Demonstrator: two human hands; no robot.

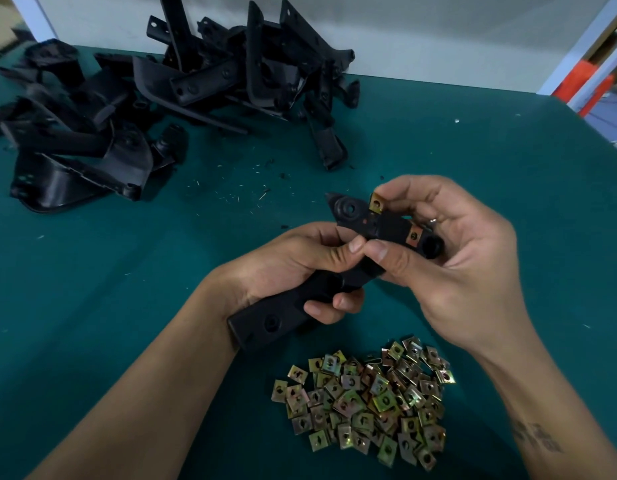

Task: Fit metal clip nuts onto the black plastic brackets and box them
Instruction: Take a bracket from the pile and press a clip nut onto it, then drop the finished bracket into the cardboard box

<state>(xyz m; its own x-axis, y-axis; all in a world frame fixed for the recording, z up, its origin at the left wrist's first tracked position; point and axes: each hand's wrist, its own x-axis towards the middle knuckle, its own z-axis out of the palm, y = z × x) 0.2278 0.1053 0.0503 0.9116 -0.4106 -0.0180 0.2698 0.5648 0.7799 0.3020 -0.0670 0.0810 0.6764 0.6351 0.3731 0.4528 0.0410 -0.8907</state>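
I hold one black plastic bracket [386,226] above the green table, in the middle of the head view. My left hand [293,261] grips its long lower arm, fingers curled round it. My right hand [449,251] holds the upper end, thumb pressing near the centre and fingertips pinching a brass-coloured clip nut [377,203] at the bracket's top edge. A second clip nut [414,236] sits on the bracket's right end. A heap of loose clip nuts [366,396] lies on the table just below my hands.
A pile of black brackets [168,95] covers the far left and centre of the green table [490,161], against a white wall. Small black and metal scraps [258,188] lie between the pile and my hands. The table's right edge runs past an orange object [584,84].
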